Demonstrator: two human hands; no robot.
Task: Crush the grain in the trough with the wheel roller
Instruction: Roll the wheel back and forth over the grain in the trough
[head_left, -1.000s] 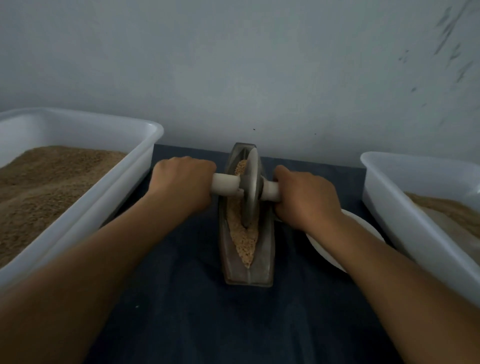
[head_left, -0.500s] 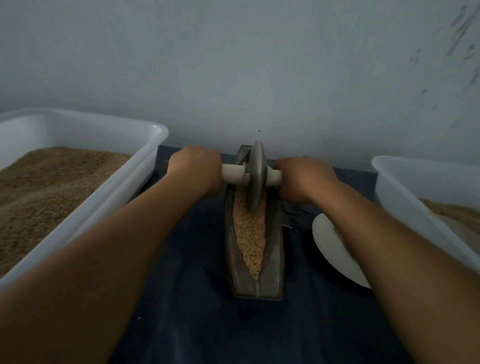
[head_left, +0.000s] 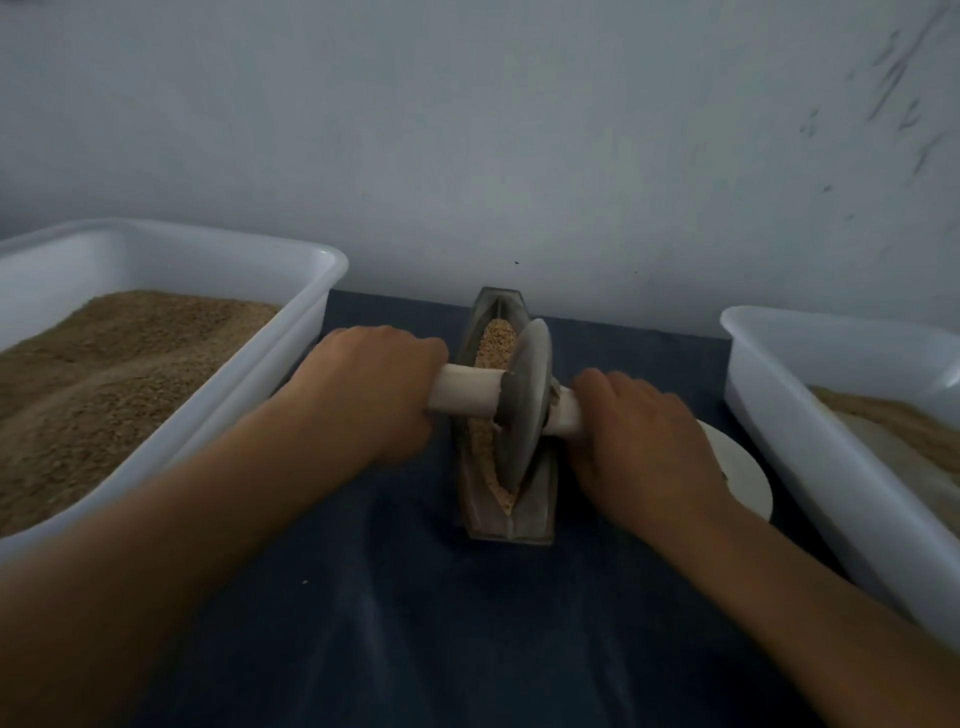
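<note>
Gripping the wheel roller (head_left: 522, 410) axle, both hands, left (head_left: 374, 384) and right (head_left: 639, 441), disc in grain-filled trough (head_left: 535, 514).

— Where is there room to reach in?
— The dark table (head_left: 415, 623) in front of the trough (head_left: 535, 519) is lying open.
— What is standing in the way?
— A big tub (head_left: 291, 364) is blocking the left, another tub (head_left: 769, 415) and a plate (head_left: 748, 478) are blocking the right, and the wall (head_left: 519, 156) is closing the back.
</note>
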